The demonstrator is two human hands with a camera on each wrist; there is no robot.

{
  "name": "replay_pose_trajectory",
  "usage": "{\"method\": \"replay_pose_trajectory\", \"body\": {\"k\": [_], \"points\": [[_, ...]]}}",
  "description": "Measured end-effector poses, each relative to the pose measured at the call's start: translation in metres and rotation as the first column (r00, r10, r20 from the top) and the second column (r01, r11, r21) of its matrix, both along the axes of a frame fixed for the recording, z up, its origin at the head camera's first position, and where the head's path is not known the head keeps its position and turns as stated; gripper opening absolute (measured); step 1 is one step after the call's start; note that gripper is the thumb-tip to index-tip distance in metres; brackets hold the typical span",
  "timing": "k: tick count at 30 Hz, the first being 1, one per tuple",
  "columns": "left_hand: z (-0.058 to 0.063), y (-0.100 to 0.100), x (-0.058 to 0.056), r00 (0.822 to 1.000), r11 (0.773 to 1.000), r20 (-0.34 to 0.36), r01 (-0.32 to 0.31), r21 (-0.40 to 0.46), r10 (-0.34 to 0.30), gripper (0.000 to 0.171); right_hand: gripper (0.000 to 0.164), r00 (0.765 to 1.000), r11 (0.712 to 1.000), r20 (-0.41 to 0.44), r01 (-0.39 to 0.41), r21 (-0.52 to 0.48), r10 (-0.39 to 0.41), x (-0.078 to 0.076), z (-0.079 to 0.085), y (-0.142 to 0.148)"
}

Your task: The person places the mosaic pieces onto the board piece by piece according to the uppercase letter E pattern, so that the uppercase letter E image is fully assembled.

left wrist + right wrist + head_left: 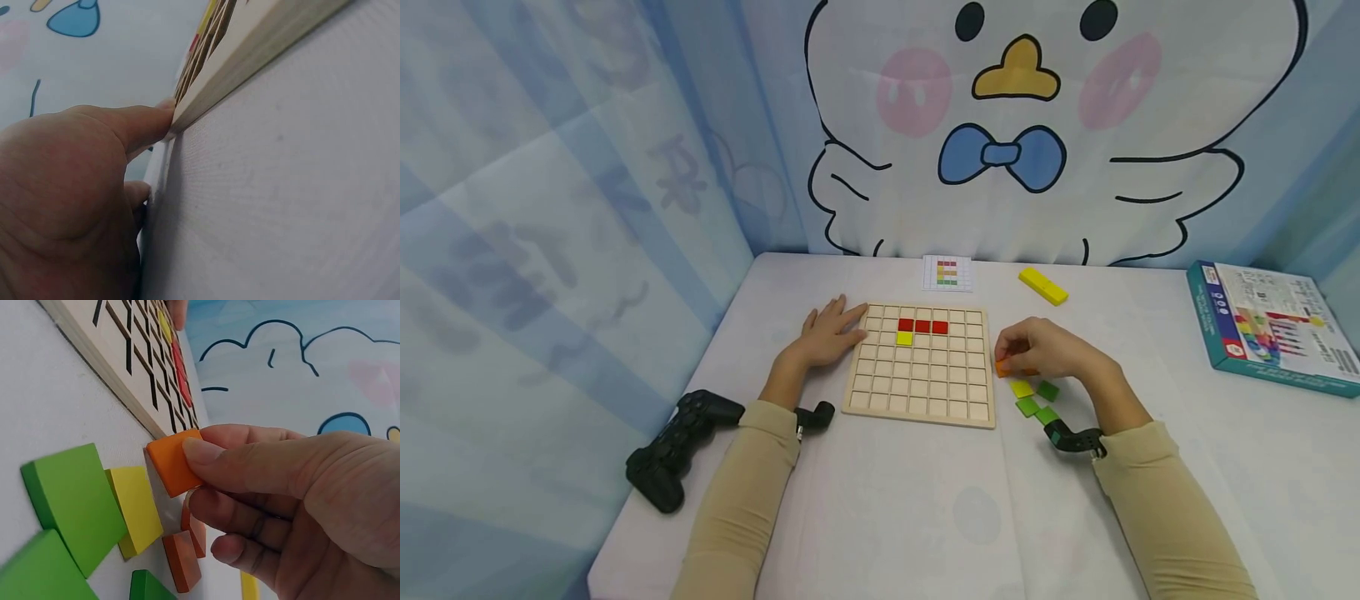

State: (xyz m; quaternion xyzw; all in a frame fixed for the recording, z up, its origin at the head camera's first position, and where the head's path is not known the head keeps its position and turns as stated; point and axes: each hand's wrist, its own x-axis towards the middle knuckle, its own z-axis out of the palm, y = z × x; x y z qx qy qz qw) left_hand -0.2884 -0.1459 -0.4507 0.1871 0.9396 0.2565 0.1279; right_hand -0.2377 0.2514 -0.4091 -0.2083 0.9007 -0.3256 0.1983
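Observation:
A wooden grid board (pixel 928 388) lies on the table with three red tiles (pixel 922 327) in one row and a yellow tile (pixel 904 338) below the leftmost red one. Fingers spread, my left hand (pixel 829 335) touches the board's left edge; its thumb rests at the rim in the left wrist view. Just off the board's right side, my right hand (pixel 1047 348) pinches an orange tile (pixel 169 464) between thumb and index finger. Under and beside that hand lie two more orange tiles (pixel 181 561), light green tiles (pixel 1027 407), a dark green tile (pixel 1048 391) and a loose yellow tile (pixel 1022 389).
Behind the board is a small card (pixel 947 273) printed with a coloured grid pattern. A yellow bar (pixel 1042 286) lies to its right. A boxed set (pixel 1277 325) sits at the far right, and a black game controller (pixel 681 446) is by my left forearm.

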Motion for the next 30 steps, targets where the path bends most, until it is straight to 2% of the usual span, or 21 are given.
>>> {"method": "replay_pose_trajectory", "body": {"k": [8,14,20,24,30], "points": [[0.001,0.0,0.0,1.0,1.0,-0.001,-0.001,0.001,0.001,0.062,0.018,0.994,0.994,-0.079,0.066,-0.083,-0.072,0.0,0.002,0.0],[0.0,0.001,0.0,1.0,1.0,0.004,-0.003,0.003,0.003,0.062,0.024,0.987,0.97,-0.064,0.133,-0.204,-0.148,0.0,0.001,-0.006],[0.0,0.001,0.001,1.0,1.0,0.0,0.0,0.014,0.0,0.062,0.026,0.983,0.944,-0.055,0.153,-0.293,-0.176,0.001,-0.003,-0.013],[0.0,0.001,0.001,1.0,1.0,-0.005,0.0,0.008,0.0,0.062,0.028,0.982,0.94,-0.066,0.15,-0.306,-0.178,0.001,-0.004,-0.019],[-0.001,0.001,0.001,1.0,1.0,-0.01,-0.001,0.006,0.001,0.062,0.027,0.964,0.951,-0.185,0.137,-0.278,-0.193,0.001,-0.006,-0.031]]}}
